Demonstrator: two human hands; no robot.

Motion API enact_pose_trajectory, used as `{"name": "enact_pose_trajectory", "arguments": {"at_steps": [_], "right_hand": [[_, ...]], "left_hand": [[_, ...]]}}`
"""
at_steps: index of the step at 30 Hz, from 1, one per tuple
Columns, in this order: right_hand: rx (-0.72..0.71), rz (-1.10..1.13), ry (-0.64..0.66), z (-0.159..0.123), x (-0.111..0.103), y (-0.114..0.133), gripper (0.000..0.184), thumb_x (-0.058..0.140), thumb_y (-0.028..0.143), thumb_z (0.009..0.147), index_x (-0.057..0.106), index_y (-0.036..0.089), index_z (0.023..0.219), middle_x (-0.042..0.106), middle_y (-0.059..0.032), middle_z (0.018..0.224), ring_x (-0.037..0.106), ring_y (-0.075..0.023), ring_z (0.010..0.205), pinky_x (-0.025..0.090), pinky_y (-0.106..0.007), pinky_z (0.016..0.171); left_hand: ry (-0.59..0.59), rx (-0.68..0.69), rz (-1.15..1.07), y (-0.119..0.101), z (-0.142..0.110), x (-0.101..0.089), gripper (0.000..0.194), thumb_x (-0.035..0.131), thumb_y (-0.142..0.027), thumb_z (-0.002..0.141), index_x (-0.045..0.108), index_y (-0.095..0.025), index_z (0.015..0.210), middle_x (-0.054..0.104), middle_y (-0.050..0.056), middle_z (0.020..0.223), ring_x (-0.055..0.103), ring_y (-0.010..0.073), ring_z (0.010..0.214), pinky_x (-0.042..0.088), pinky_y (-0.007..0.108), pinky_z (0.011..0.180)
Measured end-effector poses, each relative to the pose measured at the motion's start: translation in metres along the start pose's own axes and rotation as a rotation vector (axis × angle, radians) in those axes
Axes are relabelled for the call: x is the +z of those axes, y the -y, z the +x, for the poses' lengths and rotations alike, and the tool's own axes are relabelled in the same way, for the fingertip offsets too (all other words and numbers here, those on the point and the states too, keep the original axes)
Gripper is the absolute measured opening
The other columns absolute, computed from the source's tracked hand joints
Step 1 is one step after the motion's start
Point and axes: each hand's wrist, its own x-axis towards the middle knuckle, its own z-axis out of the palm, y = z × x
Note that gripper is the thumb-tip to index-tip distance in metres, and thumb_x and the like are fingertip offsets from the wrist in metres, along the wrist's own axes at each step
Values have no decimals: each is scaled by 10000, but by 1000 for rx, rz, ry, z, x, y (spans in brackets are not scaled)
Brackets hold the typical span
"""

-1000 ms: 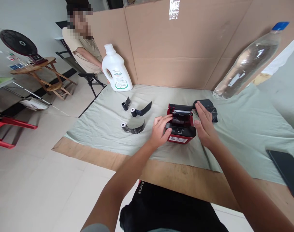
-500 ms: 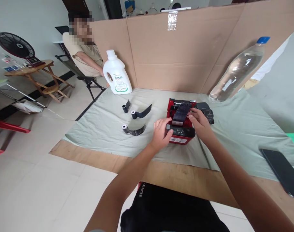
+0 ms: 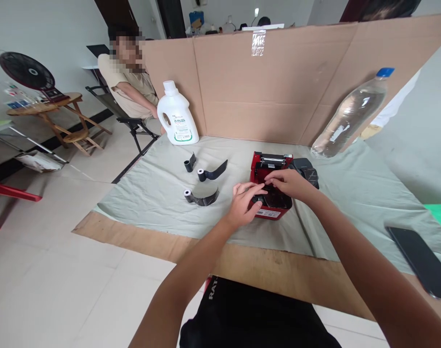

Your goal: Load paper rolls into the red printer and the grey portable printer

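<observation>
A small red printer (image 3: 271, 161) with a black front stands on the grey cloth (image 3: 351, 193), its black lid (image 3: 309, 169) folded back to the right. My left hand (image 3: 243, 203) grips the printer's front left corner, thumb on the front face. My right hand (image 3: 287, 183) lies over the open top, fingers together and pointing left, pinched on a dark paper strip that it mostly hides. Three small rolls with dark curled strips lie left of the printer: one (image 3: 189, 163), another (image 3: 211, 171) and the nearest (image 3: 201, 196).
A white jug (image 3: 177, 117) and a clear plastic bottle (image 3: 351, 114) lean at the cardboard wall (image 3: 264, 92) behind. A black phone (image 3: 419, 261) lies at the table's right edge. A person sits on a chair at the back left, near a fan (image 3: 26, 71).
My right hand has come down from holding the dark strip up above the printer and now lies low over its open top. My left hand stays on the printer's left side.
</observation>
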Motion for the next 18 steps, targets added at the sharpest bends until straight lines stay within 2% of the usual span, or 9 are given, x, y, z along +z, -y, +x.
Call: {"name": "enact_pose_trajectory", "arguments": {"at_steps": [2, 4, 6, 9, 12, 15, 18], "right_hand": [[-4, -264, 148, 16, 2, 5, 189, 568, 198, 859, 749, 232, 902, 785, -74, 971, 718, -262, 901, 537, -390, 814], [68, -457, 323, 29, 6, 14, 144, 620, 169, 835, 742, 193, 907, 770, -115, 954, 707, -279, 898, 511, -359, 753], [128, -535, 447, 39, 7, 23, 77, 671, 162, 806, 724, 150, 860, 750, -139, 866, 693, -270, 803, 475, -327, 669], [149, -543, 506, 43, 5, 33, 54, 664, 155, 814, 698, 131, 847, 725, -119, 797, 663, -230, 694, 433, -298, 601], [124, -564, 461, 34, -1, 39, 136, 655, 175, 835, 669, 146, 968, 724, -107, 911, 674, -234, 780, 446, -296, 633], [40, -638, 321, 20, -9, 48, 245, 665, 204, 834, 643, 159, 1074, 698, -135, 1080, 673, -278, 928, 461, -330, 706], [7, -695, 192, 11, -23, 67, 238, 637, 250, 857, 660, 186, 1085, 680, -129, 1103, 664, -287, 920, 443, -349, 699]], "left_hand": [[-41, 26, 4, 0, 0, -1, 465, 433, -403, 1008, 522, -237, 1433, 771, 63, 1189, 547, 292, 1237, 299, 505, 1098], [-71, 21, 16, 0, 1, -2, 455, 431, -408, 1005, 533, -233, 1412, 770, 64, 1191, 555, 290, 1221, 309, 495, 1087], [-91, 3, 25, 1, 1, -4, 442, 428, -414, 1004, 545, -229, 1388, 767, 66, 1196, 561, 288, 1212, 320, 487, 1083], [-144, -19, 12, 3, 2, -4, 396, 432, -385, 1009, 558, -235, 1353, 765, 59, 1185, 570, 274, 1197, 339, 472, 1081], [-233, -100, -56, 7, 2, -1, 361, 418, -368, 1023, 571, -233, 1322, 751, 69, 1162, 591, 258, 1158, 384, 455, 1064], [-347, -238, -205, 14, 2, 5, 355, 407, -381, 1035, 581, -215, 1296, 712, 91, 1146, 612, 241, 1126, 433, 437, 1050], [-466, -370, -403, 23, 3, 12, 341, 431, -406, 1030, 592, -204, 1254, 674, 88, 1119, 626, 217, 1095, 464, 402, 1033]]}}
